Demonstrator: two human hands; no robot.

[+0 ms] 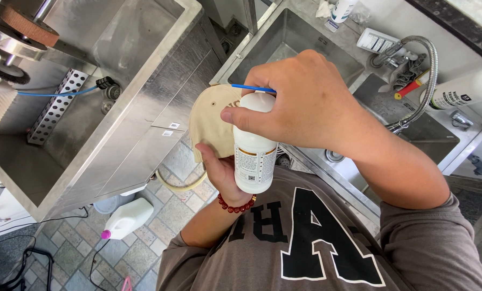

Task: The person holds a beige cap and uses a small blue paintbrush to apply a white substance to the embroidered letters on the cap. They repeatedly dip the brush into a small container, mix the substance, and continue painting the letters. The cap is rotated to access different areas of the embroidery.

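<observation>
My right hand (300,105) grips the top of a white spray bottle (254,156), with a thin blue straw nozzle (252,88) pointing left from its head. My left hand (219,170), with a red bead bracelet on the wrist, holds a beige cap (211,121) from below, just behind and left of the bottle. The straw tip points at the cap's crown. Part of the cap is hidden behind the bottle and my right hand.
A steel sink basin (289,37) lies ahead with a flexible hose tap (427,70) at right. A steel machine housing (144,97) stands at left with a brush wheel (20,24). A white jug (125,218) lies on the tiled floor. Another white bottle (467,89) rests at far right.
</observation>
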